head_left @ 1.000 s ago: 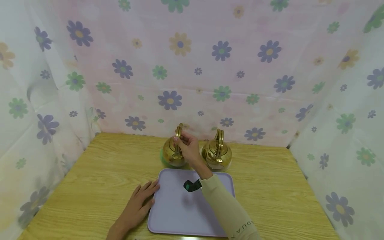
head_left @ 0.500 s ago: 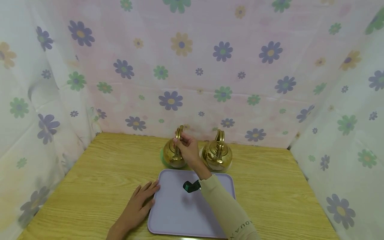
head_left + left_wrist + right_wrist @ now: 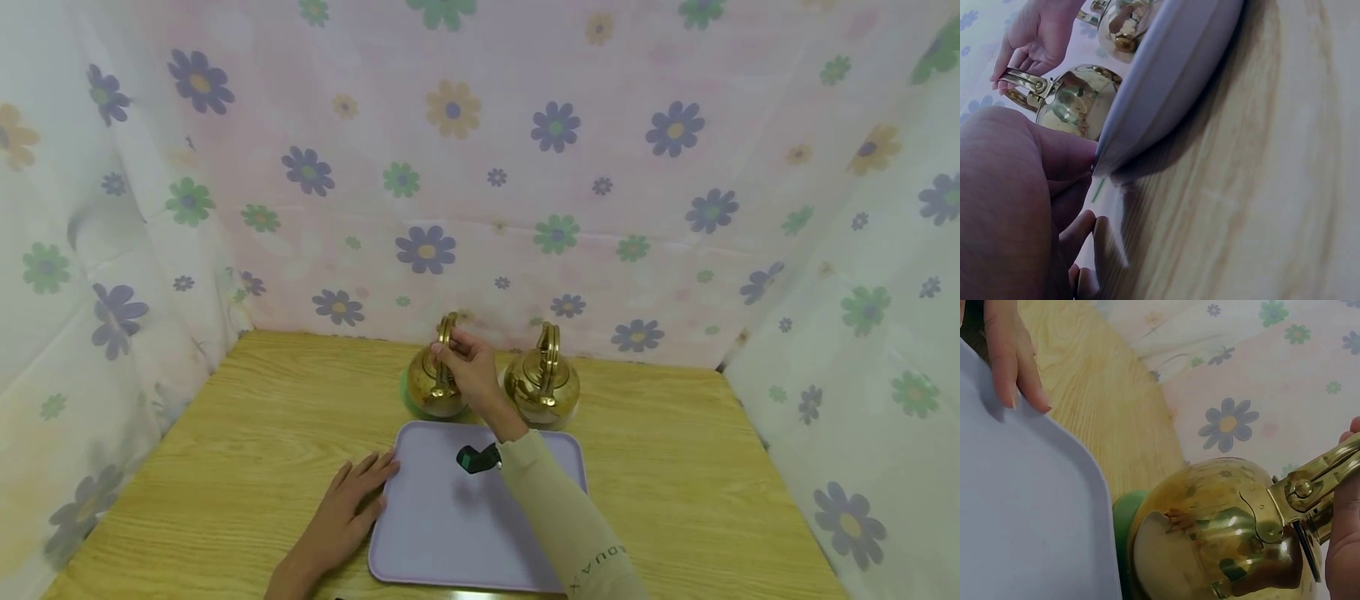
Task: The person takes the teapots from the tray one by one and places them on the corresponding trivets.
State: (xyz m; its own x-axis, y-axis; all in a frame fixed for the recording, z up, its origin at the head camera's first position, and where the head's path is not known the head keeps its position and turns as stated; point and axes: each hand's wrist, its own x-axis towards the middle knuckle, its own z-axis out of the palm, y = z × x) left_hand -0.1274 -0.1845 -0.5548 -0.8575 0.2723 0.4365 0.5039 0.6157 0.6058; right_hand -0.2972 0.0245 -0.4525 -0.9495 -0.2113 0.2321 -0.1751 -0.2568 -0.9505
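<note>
Two brass kettles stand at the back of the table (image 3: pixel 225 433), just behind the tray (image 3: pixel 442 533). From my left: my left hand (image 3: pixel 341 517) lies flat on the wood, fingers straight and relaxed, fingertips (image 3: pixel 1019 375) resting on the tray's left edge. Left kettle (image 3: pixel 435 379) sits on a green coaster (image 3: pixel 1124 519), upright, near the tray's far left corner. My right hand (image 3: pixel 468 367) reaches over the tray and pinches this kettle's raised handle (image 3: pixel 1316 478) between curled fingers and thumb. Right kettle (image 3: pixel 542 379) stands just beside it, untouched, handle up. Floral cloth (image 3: pixel 480 167) hangs behind and at both sides.
</note>
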